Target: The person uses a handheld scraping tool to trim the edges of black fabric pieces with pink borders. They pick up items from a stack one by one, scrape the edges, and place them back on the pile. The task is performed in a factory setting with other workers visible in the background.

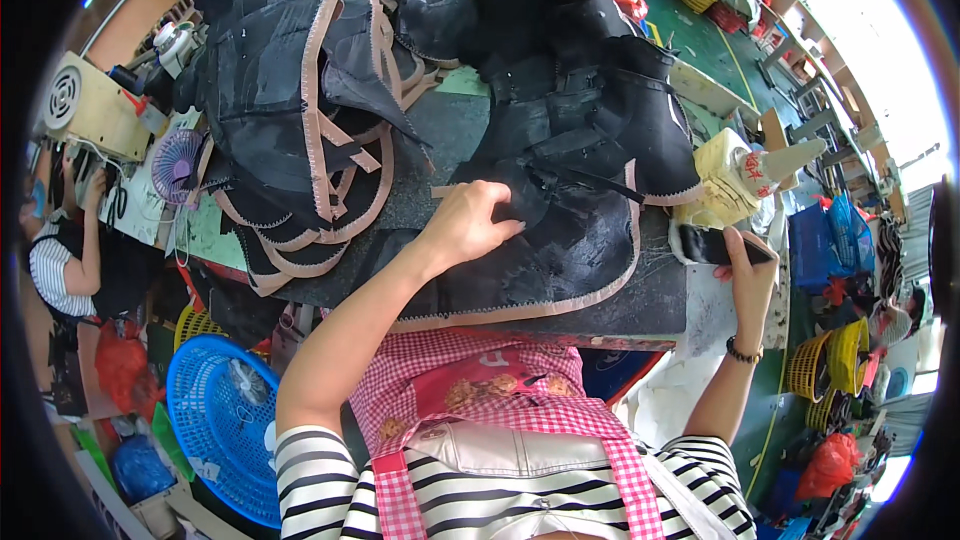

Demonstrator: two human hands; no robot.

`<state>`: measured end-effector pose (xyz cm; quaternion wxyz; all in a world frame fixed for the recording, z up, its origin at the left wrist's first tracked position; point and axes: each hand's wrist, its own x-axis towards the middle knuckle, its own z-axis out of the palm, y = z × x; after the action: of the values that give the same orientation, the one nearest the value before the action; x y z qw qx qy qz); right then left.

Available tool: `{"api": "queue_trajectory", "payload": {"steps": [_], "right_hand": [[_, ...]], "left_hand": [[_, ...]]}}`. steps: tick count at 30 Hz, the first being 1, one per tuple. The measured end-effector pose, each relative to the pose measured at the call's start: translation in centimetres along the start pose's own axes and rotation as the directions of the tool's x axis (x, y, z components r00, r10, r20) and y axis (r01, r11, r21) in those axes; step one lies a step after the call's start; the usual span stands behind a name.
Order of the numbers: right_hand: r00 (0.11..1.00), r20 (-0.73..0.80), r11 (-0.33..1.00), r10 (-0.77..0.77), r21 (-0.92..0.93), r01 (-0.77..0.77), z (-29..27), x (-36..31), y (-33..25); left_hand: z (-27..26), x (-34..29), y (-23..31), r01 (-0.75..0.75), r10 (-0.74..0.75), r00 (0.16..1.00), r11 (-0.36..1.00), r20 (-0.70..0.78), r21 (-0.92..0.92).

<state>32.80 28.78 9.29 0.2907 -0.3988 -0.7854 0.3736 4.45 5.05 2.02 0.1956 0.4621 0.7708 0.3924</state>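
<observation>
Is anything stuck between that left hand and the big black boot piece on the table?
No, nothing visible. The left hand rests straight on the black boot piece, fingers curled at its fold. The right hand is off to the side holding a dark brush-like thing.
</observation>
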Motion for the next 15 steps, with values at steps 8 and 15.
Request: {"api": "queue_trajectory", "payload": {"steps": [8, 15], "right_hand": [[0.806, 0.327, 0.757, -0.493, -0.296, 0.583, 18.2, 1.1, -8.8], [0.968, 0.173, 0.98, -0.18, 0.12, 0.161, 6.4, 0.0, -9.0]], "left_hand": [[1.4, -1.4, 0.2, 0.067, -0.046, 0.983, 0.991, -0.177, 0.115], [-0.3, -3.8, 2.6, -0.158, 0.157, 0.977, 0.987, -0.144, 0.007]]}}
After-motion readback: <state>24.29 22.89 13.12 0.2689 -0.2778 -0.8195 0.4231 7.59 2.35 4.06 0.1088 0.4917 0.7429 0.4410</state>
